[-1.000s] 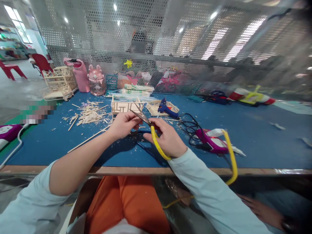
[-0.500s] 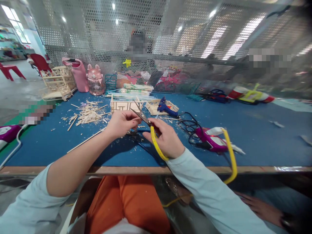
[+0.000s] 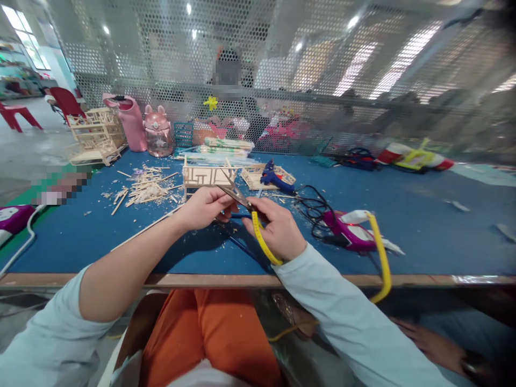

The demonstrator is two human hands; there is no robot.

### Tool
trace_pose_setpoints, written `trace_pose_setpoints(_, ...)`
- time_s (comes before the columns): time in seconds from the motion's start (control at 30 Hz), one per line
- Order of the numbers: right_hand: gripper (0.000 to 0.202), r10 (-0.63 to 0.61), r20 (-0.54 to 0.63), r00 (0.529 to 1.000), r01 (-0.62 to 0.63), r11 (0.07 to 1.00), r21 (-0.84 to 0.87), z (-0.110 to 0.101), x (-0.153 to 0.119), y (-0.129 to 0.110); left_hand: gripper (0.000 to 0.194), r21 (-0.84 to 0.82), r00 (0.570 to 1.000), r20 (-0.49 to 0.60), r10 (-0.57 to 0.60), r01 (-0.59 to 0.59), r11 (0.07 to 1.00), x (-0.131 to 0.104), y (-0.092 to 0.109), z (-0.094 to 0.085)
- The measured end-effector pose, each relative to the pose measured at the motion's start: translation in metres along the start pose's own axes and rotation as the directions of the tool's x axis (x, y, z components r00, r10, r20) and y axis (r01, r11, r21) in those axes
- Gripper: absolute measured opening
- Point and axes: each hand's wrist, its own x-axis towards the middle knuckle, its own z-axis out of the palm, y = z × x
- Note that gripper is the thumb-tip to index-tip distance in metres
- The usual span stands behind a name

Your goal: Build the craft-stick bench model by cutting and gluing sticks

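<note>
My right hand (image 3: 278, 228) is closed around the yellow handle of a pair of scissors (image 3: 258, 236); the dark blades are parted and point up and left. At the blades, my left hand (image 3: 207, 208) has its fingers pinched together, and what lies between them is too small to make out. Just behind the hands stands a small wooden stick frame (image 3: 205, 176). A flat wooden frame (image 3: 252, 180) lies to its right, with a blue glue gun (image 3: 278, 180) on it. Loose sticks (image 3: 147, 188) and scraps are piled to the left.
A pink bottle (image 3: 133, 126), a clear pink-lidded bottle (image 3: 158, 134) and a wooden stick model (image 3: 97, 140) stand at the back left. On the right lies a purple power strip (image 3: 355, 234) with a black cable and yellow cord. Perforated metal screen (image 3: 161, 59) rises behind.
Both hands and the scissors have shifted slightly; my left hand is a little lower and further right. Its fingers have stayed pinched together.
</note>
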Motion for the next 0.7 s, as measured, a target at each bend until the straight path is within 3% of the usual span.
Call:
trace_pose_setpoints(0.1,0.037,0.058,0.035,0.998,-0.060,0.996,0.060,-0.001,0.000,-0.004,0.033,0.037,0.998,-0.024,0.060,-0.059,0.998,-0.001,-0.001,0.000)
trace_pose_setpoints(0.2,0.040,0.088,0.051,0.995,-0.093,0.988,0.123,-0.002,0.001,-0.008,0.031,0.175,0.984,-0.067,0.167,-0.153,0.973,-0.003,0.001,-0.001)
trace_pose_setpoints(0.4,0.036,0.067,0.026,0.997,-0.069,0.988,0.135,0.003,0.001,-0.011,0.031,0.608,0.918,-0.062,0.391,-0.276,0.744,-0.009,0.005,-0.001)
trace_pose_setpoints(0.57,0.039,0.052,-0.068,0.996,-0.047,0.997,0.068,0.011,-0.002,-0.008,0.028,0.631,0.899,-0.056,0.434,-0.305,0.713,-0.010,0.005,0.006)
trace_pose_setpoints(0.7,0.030,0.082,-0.061,0.995,-0.078,0.995,0.066,0.010,0.002,-0.011,0.029,0.588,0.921,-0.039,0.389,-0.294,0.754,-0.010,0.004,0.009)
